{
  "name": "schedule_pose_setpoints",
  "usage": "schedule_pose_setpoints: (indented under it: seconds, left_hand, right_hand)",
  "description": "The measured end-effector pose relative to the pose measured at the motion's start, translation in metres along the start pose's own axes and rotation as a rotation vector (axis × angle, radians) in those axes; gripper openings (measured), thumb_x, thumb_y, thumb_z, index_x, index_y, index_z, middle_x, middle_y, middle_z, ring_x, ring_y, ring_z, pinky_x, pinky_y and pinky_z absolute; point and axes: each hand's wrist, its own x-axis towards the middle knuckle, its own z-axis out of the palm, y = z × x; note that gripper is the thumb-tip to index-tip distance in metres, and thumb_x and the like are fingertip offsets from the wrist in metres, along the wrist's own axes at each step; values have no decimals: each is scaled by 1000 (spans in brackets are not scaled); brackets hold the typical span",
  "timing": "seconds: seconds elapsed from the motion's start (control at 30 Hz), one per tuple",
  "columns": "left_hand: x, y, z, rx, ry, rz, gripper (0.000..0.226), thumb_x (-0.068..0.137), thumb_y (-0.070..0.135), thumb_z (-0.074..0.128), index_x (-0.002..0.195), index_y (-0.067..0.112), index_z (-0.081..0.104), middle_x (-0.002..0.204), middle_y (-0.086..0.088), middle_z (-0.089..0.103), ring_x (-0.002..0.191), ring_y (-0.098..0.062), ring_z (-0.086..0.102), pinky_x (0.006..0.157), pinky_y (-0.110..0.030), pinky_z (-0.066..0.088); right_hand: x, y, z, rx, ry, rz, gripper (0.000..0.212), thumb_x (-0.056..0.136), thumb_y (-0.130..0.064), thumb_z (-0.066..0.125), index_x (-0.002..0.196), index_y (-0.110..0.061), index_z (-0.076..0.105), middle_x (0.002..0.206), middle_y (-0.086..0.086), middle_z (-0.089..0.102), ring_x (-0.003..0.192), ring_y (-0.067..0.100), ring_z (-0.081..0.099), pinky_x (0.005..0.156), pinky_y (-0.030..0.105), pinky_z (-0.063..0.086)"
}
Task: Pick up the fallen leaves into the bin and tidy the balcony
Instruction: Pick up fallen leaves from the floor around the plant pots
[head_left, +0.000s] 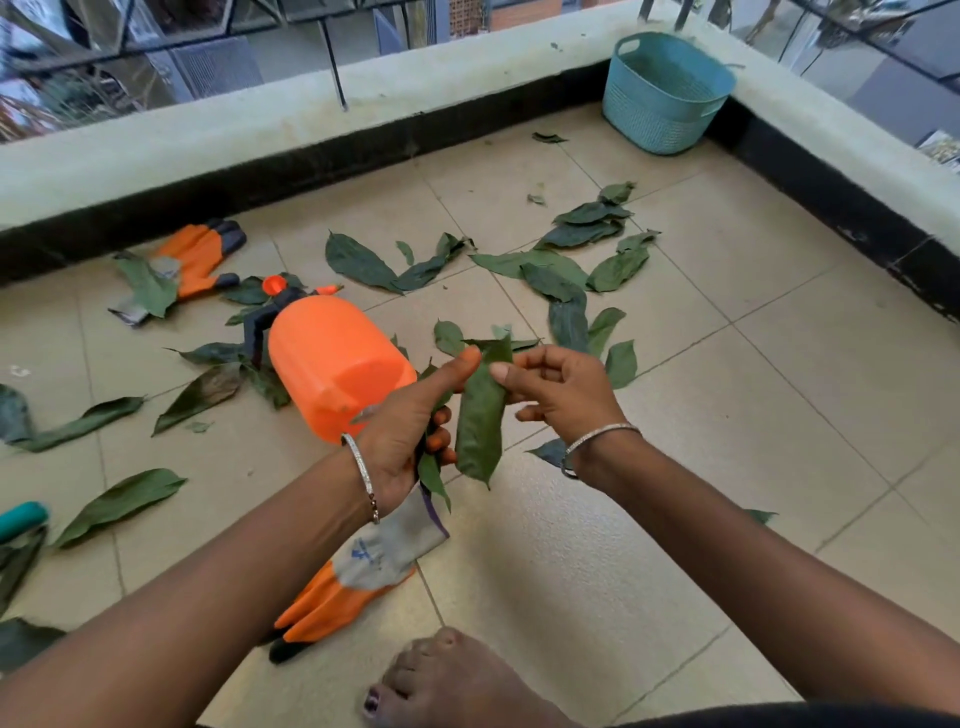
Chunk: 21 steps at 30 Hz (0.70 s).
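Observation:
My left hand (410, 431) grips a small bunch of green leaves (434, 475) above the tiled floor. My right hand (561, 389) pinches the top of a long green leaf (480, 415) that hangs down between both hands, beside the bunch. Several fallen leaves (556, 270) lie scattered over the tiles ahead and to the left. The teal plastic bin (665, 93) stands in the far right corner of the balcony, well beyond both hands.
An orange spray bottle (332, 364) lies on its side just behind my left hand. One orange-and-grey glove (348, 582) lies under my left forearm, another glove (192, 260) near the far wall. A teal-handled tool (21, 519) is at the left edge. My bare foot (441, 680) is below.

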Motion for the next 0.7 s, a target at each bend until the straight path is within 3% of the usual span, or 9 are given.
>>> schedule_pose_setpoints:
  seconds: [0.07,0.13,0.2,0.27,0.37,0.43,0.53,0.6,0.7]
  left_hand:
    - [0,-2,-1,39,-24,38,36,77,54,72,86,19,66,58,7,41,48,-8,29,50,-25,30]
    - [0,-5,-1,77,-60,85,35,77,48,72,91,17,68,59,6,52,47,-8,42,49,-23,34]
    - [2,-7,-1,83,-70,114,33,83,39,69,104,13,69,76,1,69,64,-10,62,57,-22,46]
    - [3,-8,-3,115,1,109,30,88,33,67,109,12,67,84,-1,71,75,-12,63,64,-21,48]
    - [3,-9,-9,112,42,92,25,93,27,62,111,10,59,78,-4,68,67,-13,62,61,-24,48]
    - [3,-9,-11,81,12,89,17,96,23,59,108,11,55,73,-3,69,67,-16,69,56,-26,50]
    - [3,-8,-8,-27,-30,83,10,99,16,54,105,9,57,64,-4,59,53,-15,62,54,-29,57]
    - [3,-8,-6,-46,-54,71,13,99,17,53,105,9,61,64,-2,49,45,-11,47,53,-30,57]
    - [1,-7,-3,-26,-41,59,20,95,27,59,106,10,63,61,1,40,46,-9,35,49,-26,51]
  right_hand:
    - [-4,-11,12,50,-60,-25,14,83,-8,76,92,-2,67,75,14,69,65,17,66,56,26,54]
    - [-7,-13,22,102,-93,-31,14,86,-3,72,96,3,66,78,19,68,64,18,66,59,26,57]
    - [-7,-12,23,181,-133,26,13,91,-5,66,99,4,67,82,18,69,64,17,67,62,25,59]
    - [-1,-8,13,162,-137,52,17,96,-13,61,101,1,70,87,13,72,70,19,68,66,27,59]
    - [17,21,-20,-222,23,-42,13,94,-18,64,97,-8,72,87,8,74,74,15,67,69,30,57]
    - [27,52,-44,-593,104,-58,12,90,-17,68,101,-13,71,93,4,72,83,14,66,79,34,57]
    - [27,104,-69,-1051,37,-33,34,87,-27,70,119,-18,61,115,3,63,105,21,57,92,37,51]
    - [19,131,-76,-1222,-18,-56,44,88,-34,68,127,-20,55,124,4,54,112,24,49,93,37,47]
    - [15,154,-80,-1366,35,-185,24,94,-32,58,115,-20,56,117,3,55,103,23,49,82,34,44]
